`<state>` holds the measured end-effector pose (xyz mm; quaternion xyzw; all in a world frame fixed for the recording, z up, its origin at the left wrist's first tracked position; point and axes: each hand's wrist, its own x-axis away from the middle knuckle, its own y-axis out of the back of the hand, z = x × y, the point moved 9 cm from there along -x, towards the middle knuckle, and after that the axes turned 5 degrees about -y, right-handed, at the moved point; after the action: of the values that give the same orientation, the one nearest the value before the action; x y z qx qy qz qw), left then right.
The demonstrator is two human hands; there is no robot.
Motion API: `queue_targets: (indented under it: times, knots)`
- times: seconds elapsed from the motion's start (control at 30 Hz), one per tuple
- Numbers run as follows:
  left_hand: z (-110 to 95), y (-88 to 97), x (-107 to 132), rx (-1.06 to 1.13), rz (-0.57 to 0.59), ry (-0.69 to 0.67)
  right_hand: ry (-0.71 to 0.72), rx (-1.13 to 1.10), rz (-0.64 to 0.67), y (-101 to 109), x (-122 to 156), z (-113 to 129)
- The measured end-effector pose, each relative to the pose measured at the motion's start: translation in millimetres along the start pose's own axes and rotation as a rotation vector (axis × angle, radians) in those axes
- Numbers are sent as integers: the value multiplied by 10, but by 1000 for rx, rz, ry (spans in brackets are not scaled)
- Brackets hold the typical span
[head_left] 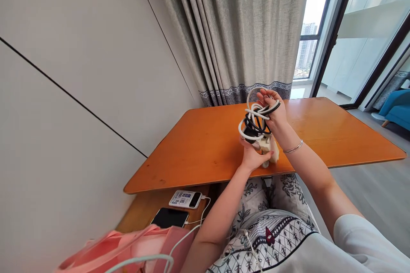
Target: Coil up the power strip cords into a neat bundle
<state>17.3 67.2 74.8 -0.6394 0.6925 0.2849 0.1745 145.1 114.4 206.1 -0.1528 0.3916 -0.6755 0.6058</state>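
Over the near part of the orange-brown table [198,149], my two hands hold a tangled bundle of cords. My left hand [251,157] is closed around whitish blocks [265,147] that look like plugs or adapters; a dark block [250,133] sits just above its fingers. Higher up, my right hand [276,108] has its fingers curled about loops of a white cable [242,130]. A black cable [256,124] winds among the white loops. The fingers and cords partly hide the blocks, so their exact kind is unclear.
On a lower wooden surface at left lie a white power bank [185,199] and a dark-screened phone [169,217], joined by a cord. A pink bag [128,247] is nearer me. Behind the table hang grey curtains [253,30]; a blue chair [397,106] stands far right.
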Motion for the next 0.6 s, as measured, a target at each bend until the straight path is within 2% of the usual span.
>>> queue_targets:
  times: [0.07, 0.17, 0.23, 0.3, 0.37, 0.5, 0.6]
  knots:
    - [-51, 203, -100, -12, -46, -41, -20, -69, -69, 82, -80, -51]
    - [-3, 427, -242, -30, 14, -26, -95, -174, -217, 250, -186, -215]
    - [76, 517, -294, -41, 70, 2, -151, -226, -272, 320, -234, -349]
    - [138, 553, -310, 1, 96, 14, -189, -235, -262, 321, -268, -456]
    - [164, 516, -302, 104, 118, 14, -197, -201, -220, 278, -285, -510]
    - [144, 257, -235, 327, 252, 58, -197, -91, -158, 174, -271, -537]
    - [99, 121, -188, 399, 318, 93, -176, -16, -142, 149, -238, -515]
